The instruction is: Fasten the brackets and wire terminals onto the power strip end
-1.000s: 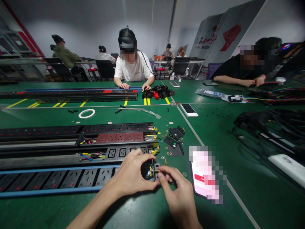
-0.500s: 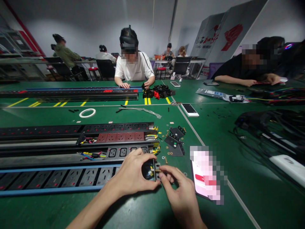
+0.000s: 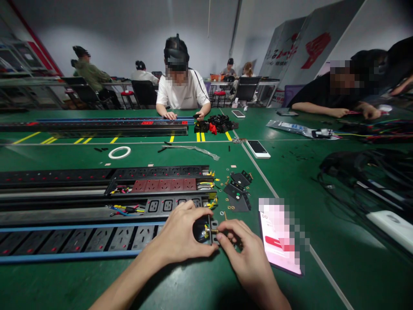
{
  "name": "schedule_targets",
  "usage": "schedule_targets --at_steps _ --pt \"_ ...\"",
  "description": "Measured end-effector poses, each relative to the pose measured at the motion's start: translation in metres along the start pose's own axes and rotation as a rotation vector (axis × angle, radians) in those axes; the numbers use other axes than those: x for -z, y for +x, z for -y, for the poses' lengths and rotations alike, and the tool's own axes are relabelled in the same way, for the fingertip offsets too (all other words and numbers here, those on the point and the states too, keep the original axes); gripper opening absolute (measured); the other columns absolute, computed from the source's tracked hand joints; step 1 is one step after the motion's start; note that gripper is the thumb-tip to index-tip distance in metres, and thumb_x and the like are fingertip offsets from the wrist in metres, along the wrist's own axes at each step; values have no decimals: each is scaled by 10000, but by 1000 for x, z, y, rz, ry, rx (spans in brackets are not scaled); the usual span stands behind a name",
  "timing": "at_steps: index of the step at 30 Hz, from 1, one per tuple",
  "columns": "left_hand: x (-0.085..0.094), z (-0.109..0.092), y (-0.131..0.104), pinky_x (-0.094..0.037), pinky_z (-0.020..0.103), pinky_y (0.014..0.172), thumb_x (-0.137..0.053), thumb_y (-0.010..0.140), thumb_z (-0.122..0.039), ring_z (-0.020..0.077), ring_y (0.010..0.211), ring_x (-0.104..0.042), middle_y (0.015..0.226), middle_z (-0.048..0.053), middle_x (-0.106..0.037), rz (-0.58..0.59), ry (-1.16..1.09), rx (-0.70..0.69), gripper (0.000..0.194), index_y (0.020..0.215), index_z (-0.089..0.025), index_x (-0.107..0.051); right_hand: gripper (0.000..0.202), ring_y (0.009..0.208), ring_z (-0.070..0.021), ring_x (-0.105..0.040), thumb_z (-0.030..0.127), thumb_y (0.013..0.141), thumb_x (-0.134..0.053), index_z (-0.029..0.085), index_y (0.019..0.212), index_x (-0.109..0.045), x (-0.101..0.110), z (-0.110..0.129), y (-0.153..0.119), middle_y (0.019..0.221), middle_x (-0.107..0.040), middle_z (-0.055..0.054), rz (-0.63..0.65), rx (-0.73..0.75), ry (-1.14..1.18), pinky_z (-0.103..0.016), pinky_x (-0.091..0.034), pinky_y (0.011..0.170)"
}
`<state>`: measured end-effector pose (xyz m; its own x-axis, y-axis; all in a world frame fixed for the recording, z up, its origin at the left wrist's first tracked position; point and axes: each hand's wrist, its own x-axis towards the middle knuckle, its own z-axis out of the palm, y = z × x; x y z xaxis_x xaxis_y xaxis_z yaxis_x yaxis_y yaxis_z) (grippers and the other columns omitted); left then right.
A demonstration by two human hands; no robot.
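The blue-edged power strip (image 3: 106,240) with black sockets lies lengthwise, running in from the left. My left hand (image 3: 180,234) is closed around its right end, thumb and fingers pressing a black end plate (image 3: 210,220) there. A brass bolt (image 3: 214,231) sticks out through the plate. My right hand (image 3: 248,254) pinches the bolt's outer end between thumb and index finger, its other fingers curled. Yellow wire terminals (image 3: 205,231) show just inside the plate. Much of the strip's end is hidden behind my left hand.
More open power strips (image 3: 161,185) with loose wires lie beyond. Black brackets (image 3: 237,189) with scattered brass screws and washers are to their right. A lit phone (image 3: 279,245) lies beside my right hand. Black cables (image 3: 351,172) are heaped at right. Co-workers (image 3: 183,88) sit across the table.
The fingers of my right hand have curled and shifted slightly at the bolt. My left hand keeps its hold on the strip's end.
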<state>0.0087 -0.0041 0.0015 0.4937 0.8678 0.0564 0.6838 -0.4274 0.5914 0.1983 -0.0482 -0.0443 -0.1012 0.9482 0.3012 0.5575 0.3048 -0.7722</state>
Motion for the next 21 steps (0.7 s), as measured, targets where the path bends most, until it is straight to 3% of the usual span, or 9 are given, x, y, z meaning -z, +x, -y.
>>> schedule_targets --at_steps 8,14,18,21 --pt "1 0 1 -448 366 792 -784 611 -443 247 866 -549 883 53 -592 14 5 1 595 1153 -217 -680 113 784 -191 -621 171 914 -537 219 869 -629 11 5 9 868 -685 -48 101 83 -7 -280 -510 671" --pt "2 0 1 -440 375 811 -787 613 -455 252 879 -546 895 57 -594 17 -9 10 611 1165 -220 -676 88 752 -170 -618 194 925 -561 226 896 -637 16 8 14 838 -671 -11 192 44 -71 -269 -497 664" --pt "2 0 1 -435 365 794 -791 610 -448 247 874 -544 892 54 -591 17 -18 8 615 1169 -220 -675 205 806 -183 -628 230 982 -482 224 866 -650 16 10 15 831 -672 -18 218 61 -116 -287 -505 711" --pt "2 0 1 -430 363 801 -778 621 -438 243 872 -541 893 55 -599 17 -15 -9 591 1159 -218 -675 166 926 -197 -632 251 976 -495 233 1009 -657 15 10 14 971 -680 -44 187 58 -97 -306 -525 797"
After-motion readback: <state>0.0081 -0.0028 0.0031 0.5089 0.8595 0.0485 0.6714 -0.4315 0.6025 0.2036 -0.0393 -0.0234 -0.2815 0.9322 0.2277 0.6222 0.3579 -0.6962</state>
